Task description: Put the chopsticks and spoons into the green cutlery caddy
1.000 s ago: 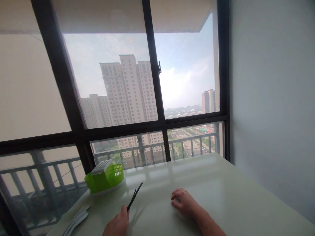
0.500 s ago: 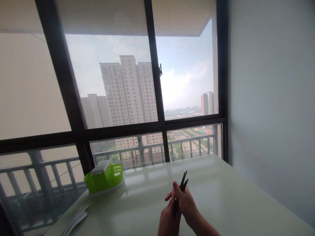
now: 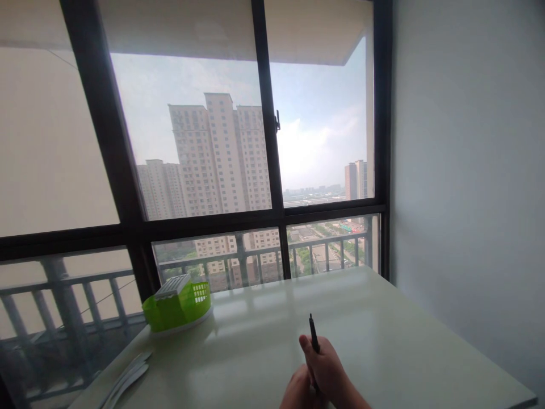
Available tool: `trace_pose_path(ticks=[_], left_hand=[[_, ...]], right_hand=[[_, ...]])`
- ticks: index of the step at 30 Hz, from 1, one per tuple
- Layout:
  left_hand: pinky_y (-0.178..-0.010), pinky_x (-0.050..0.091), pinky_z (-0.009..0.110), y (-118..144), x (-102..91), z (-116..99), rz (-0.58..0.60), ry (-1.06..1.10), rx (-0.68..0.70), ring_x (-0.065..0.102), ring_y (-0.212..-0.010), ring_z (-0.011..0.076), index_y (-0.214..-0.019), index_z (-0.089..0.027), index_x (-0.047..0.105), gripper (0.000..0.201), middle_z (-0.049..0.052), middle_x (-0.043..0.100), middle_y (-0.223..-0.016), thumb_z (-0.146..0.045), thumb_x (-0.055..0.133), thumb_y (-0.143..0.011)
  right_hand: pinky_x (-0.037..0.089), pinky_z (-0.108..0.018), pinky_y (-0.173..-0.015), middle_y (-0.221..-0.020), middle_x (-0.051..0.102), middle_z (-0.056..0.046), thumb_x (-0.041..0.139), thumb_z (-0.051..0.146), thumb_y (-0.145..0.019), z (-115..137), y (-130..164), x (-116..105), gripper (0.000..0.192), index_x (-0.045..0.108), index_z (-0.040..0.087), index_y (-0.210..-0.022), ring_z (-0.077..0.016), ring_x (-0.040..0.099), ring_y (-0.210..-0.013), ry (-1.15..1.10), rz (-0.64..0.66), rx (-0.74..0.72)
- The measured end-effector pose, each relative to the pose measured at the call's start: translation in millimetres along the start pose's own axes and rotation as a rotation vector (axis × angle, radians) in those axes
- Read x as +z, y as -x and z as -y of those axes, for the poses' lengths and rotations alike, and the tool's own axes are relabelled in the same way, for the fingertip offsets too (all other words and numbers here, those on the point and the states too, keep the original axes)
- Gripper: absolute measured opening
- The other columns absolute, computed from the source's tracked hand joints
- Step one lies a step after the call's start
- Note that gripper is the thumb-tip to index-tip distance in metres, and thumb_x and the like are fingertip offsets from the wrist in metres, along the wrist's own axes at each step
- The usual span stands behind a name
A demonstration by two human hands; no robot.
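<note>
Dark chopsticks (image 3: 314,334) stand nearly upright in a tight bundle, their tips pointing up and away from me. My right hand (image 3: 331,363) is wrapped round them from the right, thumb raised along the near side. Below and to the left, my left hand (image 3: 297,387) is closed at the lower part of the same bundle, touching the right hand. Its fingers are partly hidden, and so are the lower ends of the chopsticks. Both hands are above the near part of the pale glossy table (image 3: 251,346).
A bright green utensil basket (image 3: 176,309) with a white slatted part stands at the table's far left corner. Several pale, slim utensils (image 3: 125,382) lie by the left edge. Dark-framed windows (image 3: 204,224) close off the back; a plain wall (image 3: 464,170) rises on the right.
Both hands have moved lower and slightly toward me with the chopsticks. Their tips, spread apart before, are now gathered close together. Left-hand fingers that stuck out earlier no longer show.
</note>
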State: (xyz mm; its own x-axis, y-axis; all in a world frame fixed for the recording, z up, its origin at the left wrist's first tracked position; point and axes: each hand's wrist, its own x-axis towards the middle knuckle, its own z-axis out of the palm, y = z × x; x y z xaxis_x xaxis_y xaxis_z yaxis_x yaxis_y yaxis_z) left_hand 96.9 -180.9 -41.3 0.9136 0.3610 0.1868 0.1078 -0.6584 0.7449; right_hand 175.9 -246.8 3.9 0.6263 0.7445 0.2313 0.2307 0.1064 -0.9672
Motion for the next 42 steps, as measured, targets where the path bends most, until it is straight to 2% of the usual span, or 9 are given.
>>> trace_pose_path(ticks=[3,7,13,20,23,26,31,36,42], left_hand=[[-0.084,0.052,0.03,2.4,0.5,-1.0,0.011,-0.066,0.021,0.067,-0.093,0.023,-0.102,-0.019,0.068,0.024,0.011,0.074,-0.103,-0.027,0.055,-0.084],[-0.095,0.051,0.033,8.1,5.6,8.7,0.088,-0.149,0.009,0.066,-0.112,0.0279,-0.128,-0.021,0.059,0.04,0.014,0.072,-0.121,-0.034,0.05,-0.092],[-0.094,0.051,0.035,11.8,5.3,3.2,0.081,-0.302,-0.144,0.069,-0.114,0.029,-0.132,-0.021,0.054,0.04,0.014,0.073,-0.119,-0.032,0.033,-0.1],[-0.087,0.051,0.03,14.1,-4.8,-19.9,0.103,-0.369,-0.066,0.071,-0.108,0.0267,-0.122,-0.021,0.059,0.034,0.012,0.074,-0.117,-0.035,0.037,-0.099],[-0.085,0.05,0.031,18.1,-2.3,-17.7,0.069,-0.37,-0.01,0.071,-0.102,0.0266,-0.112,-0.023,0.062,0.038,0.009,0.076,-0.109,-0.052,0.041,-0.098],[-0.083,0.047,0.031,18.8,1.2,-12.3,0.055,-0.406,-0.025,0.071,-0.098,0.0247,-0.107,-0.024,0.063,0.034,0.007,0.076,-0.104,-0.05,0.042,-0.099],[-0.079,0.044,0.028,14.4,3.1,-8.1,0.1,-0.446,-0.029,0.071,-0.096,0.0209,-0.102,-0.026,0.064,0.024,0.004,0.076,-0.107,-0.036,0.043,-0.099],[-0.077,0.044,0.026,12.8,3.1,-8.6,0.106,-0.45,-0.026,0.071,-0.096,0.0201,-0.103,-0.026,0.064,0.024,0.004,0.076,-0.106,-0.037,0.043,-0.1],[-0.075,0.045,0.029,12.7,0.8,-11.7,0.126,-0.437,-0.026,0.072,-0.092,0.0226,-0.102,-0.025,0.065,0.035,0.007,0.076,-0.102,-0.047,0.038,-0.101]], right_hand=[[0.02,-0.024,-0.039,-0.039,0.033,0.006,0.045,0.085,-0.085,-4.2,-2.1,3.7,0.067,0.04,0.023,-0.058,-0.0087,0.032,-0.033,-0.071,-0.033,0.042],[0.036,-0.026,-0.052,-0.047,0.044,0.001,0.045,0.081,-0.087,2.0,-10.8,-5.5,0.069,0.041,0.023,-0.05,-0.0127,0.046,-0.048,-0.125,-0.166,0.012],[0.039,-0.027,-0.061,-0.065,0.058,0.0,0.058,0.066,-0.086,-0.7,-6.7,-23.1,0.046,0.056,0.021,-0.075,-0.0169,0.054,-0.061,0.207,-0.333,0.024],[0.046,-0.027,-0.075,-0.092,0.073,-0.01,0.041,0.038,-0.099,-11.1,-4.8,-21.2,0.03,0.064,0.018,-0.101,-0.0218,0.069,-0.087,0.546,-0.241,0.059],[0.047,-0.026,-0.072,-0.092,0.075,-0.013,0.044,0.028,-0.097,-12.3,-15.7,-38.7,0.028,0.068,0.015,-0.099,-0.0217,0.071,-0.085,0.735,-0.11,0.151],[0.049,-0.028,-0.073,-0.093,0.076,-0.016,0.049,0.017,-0.09,-13.7,-25.5,-66.6,0.026,0.074,0.014,-0.098,-0.0247,0.074,-0.09,0.964,-0.026,0.262],[0.052,-0.035,-0.079,-0.097,0.075,-0.023,0.048,0.008,-0.089,-24.7,-25.8,-94.4,0.028,0.076,0.009,-0.095,-0.0322,0.074,-0.096,1.112,-0.045,0.336],[0.052,-0.035,-0.081,-0.099,0.074,-0.021,0.044,0.011,-0.096,-34.2,-16.8,-91.5,0.026,0.067,0.01,-0.108,-0.0297,0.075,-0.094,1.224,-0.133,0.263],[0.052,-0.034,-0.075,-0.096,0.074,-0.017,0.054,0.024,-0.097,-35.8,-12.0,-94.9,0.023,0.061,0.013,-0.115,-0.0311,0.074,-0.092,1.268,-0.133,0.181]])
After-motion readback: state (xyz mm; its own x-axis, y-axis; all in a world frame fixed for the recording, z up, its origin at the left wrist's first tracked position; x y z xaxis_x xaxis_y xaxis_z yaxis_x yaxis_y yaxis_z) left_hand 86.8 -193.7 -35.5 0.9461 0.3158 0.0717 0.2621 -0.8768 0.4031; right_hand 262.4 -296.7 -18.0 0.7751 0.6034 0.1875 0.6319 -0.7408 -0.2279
